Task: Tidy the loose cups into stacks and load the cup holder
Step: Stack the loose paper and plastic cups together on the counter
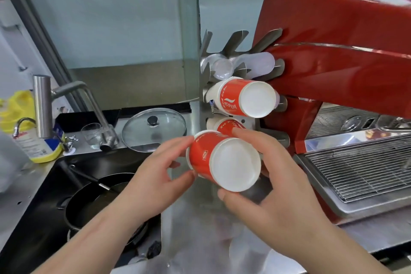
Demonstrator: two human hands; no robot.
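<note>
1. Far left: a yellow-capped bottle (39, 148) stands on the steel counter (20, 187), beside a tall steel faucet (42, 107).
2. A clear drinking glass (92, 135) stands upright near the faucet's spout; just right of it a glass pot lid (153, 129) lies flat, knob up.
3. Below these, a black pan (95, 198) sits in the dark sink (44, 207).
4. Left hand (155, 173): fingers and thumb curled round the open-mouth end of a red paper cup stack (222, 162), gripping it.
5. The stack lies horizontal, white base toward the camera, held in the air in front of the lowest slot of the steel cup holder (275, 66).
6. Right hand (273, 182): fingers over the top and thumb under the base end of the same stack, gripping it.
7. Cup holder contents, top to bottom: clear plastic cups (220, 68), a second red paper stack (242, 100), and a third red stack (226, 125) partly hidden behind the held one.
8. Right: a red espresso machine (344, 62) with a wire drip grille (367, 169), touching or just beside the holder; which cannot be told.
</note>
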